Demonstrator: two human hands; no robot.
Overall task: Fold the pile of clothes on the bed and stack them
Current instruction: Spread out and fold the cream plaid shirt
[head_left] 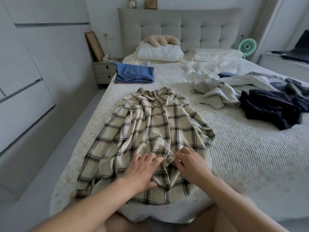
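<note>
While the plaid shirt (147,136) lies spread face-up in the lower middle of the frame, collar toward the headboard, I have both hands down on its lower front near the button strip. My left hand (142,171) lies flat with its fingers spread wide, pressing the cloth. My right hand (189,162) has its fingers curled narrow, and it looks to be pinching the edge of the button strip, though the fingertips are too small for me to be sure.

At the upper left of the bed (234,148) sits a folded blue garment (134,73), the start of the stack as I judge it. Toward the right of the frame the unfolded pile (250,92) sprawls, pale pieces with a dark navy garment (270,108) nearest me.

I judge this to be smoothing and closing the front before the first fold. The risks I see: the shirt is heavily creased down its left half, so folding now would trap the wrinkles. Its right sleeve is bunched at the edge and could stay tucked under, giving a lumpy bundle. A tug from the pinching hand while the flat one eases off would drag the whole shirt askew. Its hem lies close to the near edge of the bed and could slip off.
</note>
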